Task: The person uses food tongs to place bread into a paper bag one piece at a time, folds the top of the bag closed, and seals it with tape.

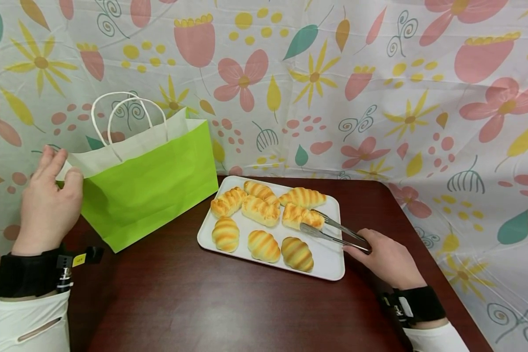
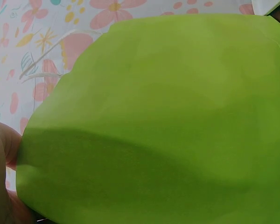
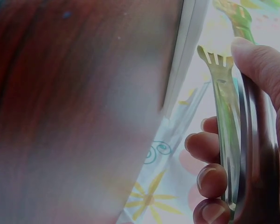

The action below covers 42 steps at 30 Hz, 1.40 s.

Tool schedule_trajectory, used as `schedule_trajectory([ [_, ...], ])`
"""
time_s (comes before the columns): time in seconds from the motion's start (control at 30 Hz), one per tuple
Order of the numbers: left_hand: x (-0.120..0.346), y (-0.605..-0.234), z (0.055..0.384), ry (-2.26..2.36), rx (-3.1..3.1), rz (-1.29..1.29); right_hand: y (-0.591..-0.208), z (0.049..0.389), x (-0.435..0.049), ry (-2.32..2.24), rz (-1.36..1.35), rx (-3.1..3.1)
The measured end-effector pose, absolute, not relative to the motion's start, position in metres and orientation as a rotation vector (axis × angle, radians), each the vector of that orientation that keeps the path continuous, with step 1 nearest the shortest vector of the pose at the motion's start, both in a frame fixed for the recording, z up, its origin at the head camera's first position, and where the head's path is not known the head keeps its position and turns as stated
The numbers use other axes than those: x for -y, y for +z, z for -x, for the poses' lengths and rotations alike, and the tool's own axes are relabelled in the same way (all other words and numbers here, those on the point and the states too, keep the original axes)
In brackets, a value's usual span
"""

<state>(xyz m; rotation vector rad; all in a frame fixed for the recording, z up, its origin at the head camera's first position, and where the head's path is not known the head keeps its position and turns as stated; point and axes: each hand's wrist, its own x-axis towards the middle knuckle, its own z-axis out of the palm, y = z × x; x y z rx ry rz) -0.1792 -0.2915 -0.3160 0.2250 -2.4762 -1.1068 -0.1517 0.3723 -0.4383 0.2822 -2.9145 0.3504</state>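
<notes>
At the left, my left hand [image 1: 48, 200] pinches the side edge of a bright green paper bag [image 1: 154, 186], which has a white lining and white cord handles. In the left wrist view the green bag [image 2: 168, 112] fills most of the picture, with part of the hand [image 2: 4, 154] at its edge. My right hand [image 1: 389, 256] grips metal tongs [image 1: 339, 237], whose tips lie on either side of a twisted bread roll [image 1: 292, 216] at the right of the white tray [image 1: 325, 271]. In the right wrist view the tongs [image 3: 228, 116] have slotted ends, held apart.
Several more golden bread rolls lie on the tray, among them a striped one [image 1: 297, 254] at its front. Tray and bag stand on a dark reddish-brown table [image 1: 211, 313]. Behind hangs a floral cloth [image 1: 268, 54], which also runs along the right side.
</notes>
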Motion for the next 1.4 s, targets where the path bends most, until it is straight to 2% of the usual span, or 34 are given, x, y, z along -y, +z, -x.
schedule_trajectory([
  [1.4, 0.2920, -0.3173, 0.1792, -1.120, 2.474, -0.220, -0.4295, 0.1460, -0.3688, 0.339, -0.322, 2.794],
])
